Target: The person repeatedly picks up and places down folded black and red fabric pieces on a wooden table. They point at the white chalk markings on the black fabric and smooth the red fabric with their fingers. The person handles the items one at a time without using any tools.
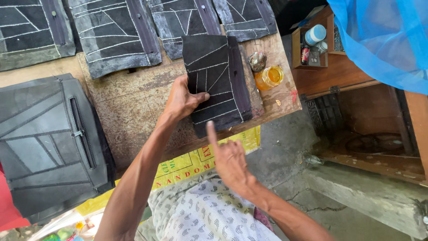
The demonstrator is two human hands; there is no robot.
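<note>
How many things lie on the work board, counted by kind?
Black stitched panels: 5, four in the back row and one under the left hand
Jars of yellow liquid: 1
Crusted lids or small pots: 1
Total: 7
The right hand holds nothing.

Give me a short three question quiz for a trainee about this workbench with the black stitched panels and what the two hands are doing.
1. True or false: the left hand presses flat on the black panel with chalk lines.
2. What stands just right of that panel? A) a glass jar of yellow liquid B) a pair of scissors C) a hammer
3. Which hand points a raised index finger at the panel's lower edge?

Key
1. True: its thumb and fingers lie on the panel's left side.
2. A
3. The right hand; whether its fingertip touches the panel cannot be told.
</note>
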